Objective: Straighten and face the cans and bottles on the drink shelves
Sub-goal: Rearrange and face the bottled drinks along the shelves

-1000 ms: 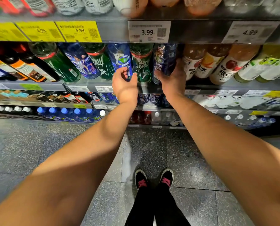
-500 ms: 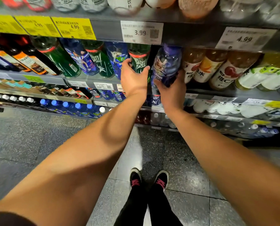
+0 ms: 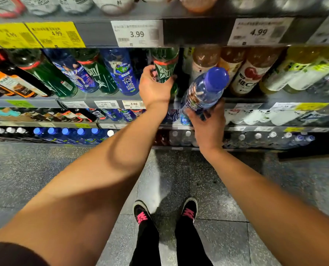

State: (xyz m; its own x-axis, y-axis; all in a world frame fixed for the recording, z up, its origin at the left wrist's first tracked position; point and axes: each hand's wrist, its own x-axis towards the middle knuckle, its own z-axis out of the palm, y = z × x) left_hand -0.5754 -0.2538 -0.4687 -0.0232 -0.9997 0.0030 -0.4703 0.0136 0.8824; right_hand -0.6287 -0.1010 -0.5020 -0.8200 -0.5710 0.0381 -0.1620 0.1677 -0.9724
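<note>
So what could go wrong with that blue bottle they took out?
The right hand holds the blue-capped bottle only by its base, tilted, off the shelf; it could slip and drop to the floor. The left hand grips the green bottle beside a gap, so neighbours might topple into it.

Top-shelf bottles [image 3: 109,4] cut off by the edge; price tags' [image 3: 136,33] small print blurred; bottom-shelf caps [image 3: 257,135] too small.
</note>
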